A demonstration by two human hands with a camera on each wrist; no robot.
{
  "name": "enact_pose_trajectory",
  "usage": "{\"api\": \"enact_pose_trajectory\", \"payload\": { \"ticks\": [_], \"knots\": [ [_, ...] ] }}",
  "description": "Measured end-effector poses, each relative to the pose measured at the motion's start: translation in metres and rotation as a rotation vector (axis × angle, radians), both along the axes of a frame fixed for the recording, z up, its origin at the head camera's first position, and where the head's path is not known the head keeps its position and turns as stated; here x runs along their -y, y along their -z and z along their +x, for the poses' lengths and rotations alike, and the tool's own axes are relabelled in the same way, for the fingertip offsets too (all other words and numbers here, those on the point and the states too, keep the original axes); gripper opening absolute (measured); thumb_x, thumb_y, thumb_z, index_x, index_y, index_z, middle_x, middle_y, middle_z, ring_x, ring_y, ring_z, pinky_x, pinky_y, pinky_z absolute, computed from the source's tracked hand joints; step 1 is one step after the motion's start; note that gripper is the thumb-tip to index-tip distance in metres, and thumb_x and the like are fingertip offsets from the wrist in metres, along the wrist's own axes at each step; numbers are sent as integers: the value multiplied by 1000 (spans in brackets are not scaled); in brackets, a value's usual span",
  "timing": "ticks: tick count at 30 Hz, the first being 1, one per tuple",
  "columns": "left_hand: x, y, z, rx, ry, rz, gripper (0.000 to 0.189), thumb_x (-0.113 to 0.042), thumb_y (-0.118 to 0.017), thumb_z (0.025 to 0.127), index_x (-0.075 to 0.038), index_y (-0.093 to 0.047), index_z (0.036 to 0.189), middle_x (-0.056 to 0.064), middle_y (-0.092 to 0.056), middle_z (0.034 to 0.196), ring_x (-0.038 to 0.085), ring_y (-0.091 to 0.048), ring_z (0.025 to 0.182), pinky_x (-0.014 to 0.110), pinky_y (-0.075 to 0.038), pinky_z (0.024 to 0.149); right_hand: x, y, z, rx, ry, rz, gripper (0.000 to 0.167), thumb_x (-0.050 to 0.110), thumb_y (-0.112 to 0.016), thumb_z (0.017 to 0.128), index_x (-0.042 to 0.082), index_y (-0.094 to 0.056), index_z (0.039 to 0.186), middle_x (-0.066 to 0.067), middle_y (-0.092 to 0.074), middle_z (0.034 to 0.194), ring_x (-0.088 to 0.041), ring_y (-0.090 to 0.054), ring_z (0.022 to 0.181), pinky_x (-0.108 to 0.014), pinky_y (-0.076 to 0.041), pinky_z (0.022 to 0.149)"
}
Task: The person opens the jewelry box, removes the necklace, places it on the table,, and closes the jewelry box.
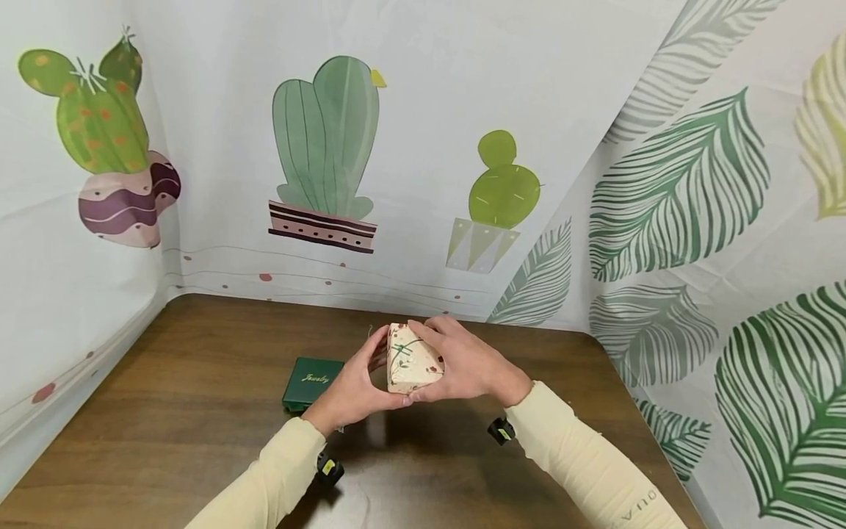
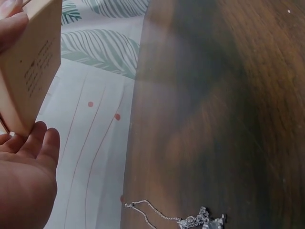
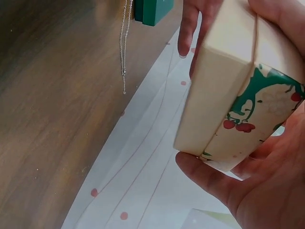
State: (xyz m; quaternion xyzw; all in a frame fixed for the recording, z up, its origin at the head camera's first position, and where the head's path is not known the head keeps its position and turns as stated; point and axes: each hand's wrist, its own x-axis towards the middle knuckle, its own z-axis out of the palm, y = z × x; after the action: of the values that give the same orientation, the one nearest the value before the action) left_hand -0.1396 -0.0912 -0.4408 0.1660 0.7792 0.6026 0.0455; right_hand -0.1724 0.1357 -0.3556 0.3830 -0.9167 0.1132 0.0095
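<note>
A small cream box point(image 1: 411, 360) printed with red cherries and green leaves is held up over the table between both hands. My left hand point(image 1: 353, 389) grips its left side, and my right hand point(image 1: 471, 361) holds the right side with fingers and thumb. Lines of dark writing show on one plain face of the box point(image 2: 38, 67) in the left wrist view. A seam runs around the box point(image 3: 228, 105), and its two parts sit together. Near the left hand there is a silver chain necklace point(image 3: 124, 47) with a sparkling pendant point(image 2: 202, 220).
A dark green box point(image 1: 311, 382) with gold lettering reading "Jewelry" lies on the brown wooden table point(image 1: 165, 419), just left of the left hand. Behind the table hangs a white cloth point(image 1: 423, 88) with cacti and leaves printed on it.
</note>
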Motion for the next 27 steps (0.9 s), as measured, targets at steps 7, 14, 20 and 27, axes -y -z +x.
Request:
{"api": "enact_pose_trajectory", "payload": {
  "ticks": [7, 14, 20, 27],
  "knots": [
    [1, 1, 0, 5, 1, 9, 121, -30, -97, 73, -25, -21, 166, 4, -39, 165, 28, -44, 151, 49, -38, 123, 0, -3, 0, -1, -3, 4, 109, 58, -88, 71, 12, -43, 159, -6, -55, 137, -19, -52, 119, -33, -53, 92],
    [2, 3, 0, 9, 6, 5, 122, -33, -97, 73, -25, -19, 167, 2, -34, 169, 28, -41, 153, 49, -38, 123, -1, -5, 0, 16, 7, 12, 108, 57, -87, 73, 13, -42, 160, -7, -54, 141, -20, -52, 122, -35, -53, 94],
    [2, 4, 0, 6, 9, 5, 120, -33, -96, 74, -23, -21, 167, 2, -34, 169, 27, -42, 153, 48, -38, 123, 0, -7, 1, 18, 4, 3, 106, 54, -89, 72, 12, -43, 159, -9, -55, 141, -20, -53, 121, -36, -53, 94],
    [1, 4, 0, 12, 29, 46, 119, -26, -94, 77, -18, -17, 167, 9, -30, 170, 32, -40, 154, 51, -35, 123, 1, -7, 3, 4, -3, -13, 107, 53, -90, 71, 11, -44, 159, -8, -54, 142, -21, -52, 122, -35, -53, 94]
  ]
}}
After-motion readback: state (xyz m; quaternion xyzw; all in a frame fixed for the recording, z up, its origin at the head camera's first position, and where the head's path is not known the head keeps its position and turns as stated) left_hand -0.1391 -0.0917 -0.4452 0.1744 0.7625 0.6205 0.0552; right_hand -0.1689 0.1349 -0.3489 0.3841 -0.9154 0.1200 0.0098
